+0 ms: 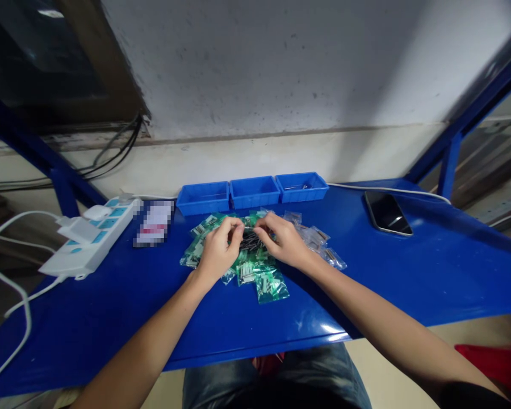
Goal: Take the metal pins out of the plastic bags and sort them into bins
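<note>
My left hand (222,245) and my right hand (283,238) face each other over the middle of the table, thumbs and forefingers pinched. Between the fingertips runs a thin, pale, rod-like piece (249,228), too small to name, and both hands seem to hold it. Just beneath lies a heap of dark, slender metal pieces (251,243). Around and under the heap are green-tinted plastic packets (272,286) with small light pieces inside. Clear plastic packets (315,237) lie by my right wrist.
Three blue bins (255,193) stand in a row at the back; the right one holds a few thin pieces. A white power strip (89,241) with plugs and cables is on the left, beside a blurred card (154,223). A phone (388,213) lies right.
</note>
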The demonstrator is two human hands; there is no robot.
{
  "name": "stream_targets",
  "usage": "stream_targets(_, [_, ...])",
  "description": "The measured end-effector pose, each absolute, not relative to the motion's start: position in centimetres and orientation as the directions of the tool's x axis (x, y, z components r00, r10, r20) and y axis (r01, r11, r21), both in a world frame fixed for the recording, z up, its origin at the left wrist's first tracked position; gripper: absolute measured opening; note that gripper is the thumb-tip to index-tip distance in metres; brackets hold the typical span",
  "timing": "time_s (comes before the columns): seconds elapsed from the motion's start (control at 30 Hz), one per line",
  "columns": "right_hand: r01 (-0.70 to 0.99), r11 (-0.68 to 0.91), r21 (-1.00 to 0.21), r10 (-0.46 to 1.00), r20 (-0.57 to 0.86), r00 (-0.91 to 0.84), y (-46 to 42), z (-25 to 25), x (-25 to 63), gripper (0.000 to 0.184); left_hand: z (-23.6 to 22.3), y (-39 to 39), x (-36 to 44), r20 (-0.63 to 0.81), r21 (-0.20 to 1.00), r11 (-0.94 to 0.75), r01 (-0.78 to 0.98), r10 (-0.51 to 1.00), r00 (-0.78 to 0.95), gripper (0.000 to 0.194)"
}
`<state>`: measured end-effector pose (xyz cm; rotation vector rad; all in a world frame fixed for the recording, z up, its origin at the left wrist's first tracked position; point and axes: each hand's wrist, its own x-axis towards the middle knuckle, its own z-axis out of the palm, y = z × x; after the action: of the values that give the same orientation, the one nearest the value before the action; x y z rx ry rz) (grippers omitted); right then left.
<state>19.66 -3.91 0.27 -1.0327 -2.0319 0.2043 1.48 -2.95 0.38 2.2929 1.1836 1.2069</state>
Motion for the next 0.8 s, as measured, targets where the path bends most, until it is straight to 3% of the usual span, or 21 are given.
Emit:
stream_targets(0.23, [0.582, 0.658, -0.477, 0.726, 0.607, -0.323, -3.94, 0.09, 19.64, 0.011, 0.4, -2.95, 1.37, 0.561, 0.555, -0.618, 0.558, 0.772, 0.297, 0.014])
stream_targets(0.5, [0.595, 0.665, -0.452, 0.713, 0.621, -0.325, -4.04, 0.37, 19.67, 0.019, 0.58, -3.17, 1.54, 0.538, 0.582, -0.603, 0.546, 0.788, 0.298, 0.014])
stream_targets(0.8, [0.577, 0.659, -0.482, 0.724, 0.613, -0.315, -4.12, 0.38, 19.7, 0.016, 0.58, -3.13, 1.55, 0.606, 0.525, -0.658, 0.54, 0.735, 0.305, 0.013])
